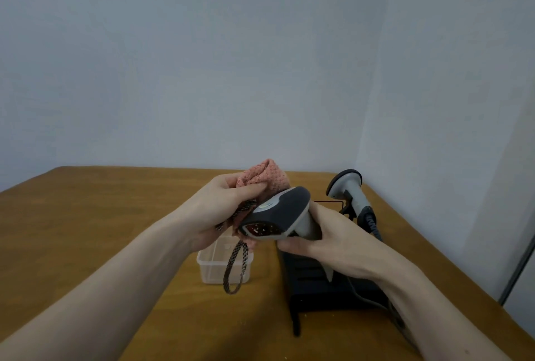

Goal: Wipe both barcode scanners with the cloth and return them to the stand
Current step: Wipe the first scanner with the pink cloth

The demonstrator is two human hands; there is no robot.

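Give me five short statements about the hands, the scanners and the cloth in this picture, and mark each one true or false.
1. The left hand holds the pink cloth. True.
2. The right hand grips the handle of a scanner. True.
3. Both scanners sit on the stand. False: one is held in the hands; the second scanner stands behind, by the wall.
4. The clear plastic container lies on the wooden table. True.
5. The cloth lies flat on the table. False: it is bunched in the left hand.
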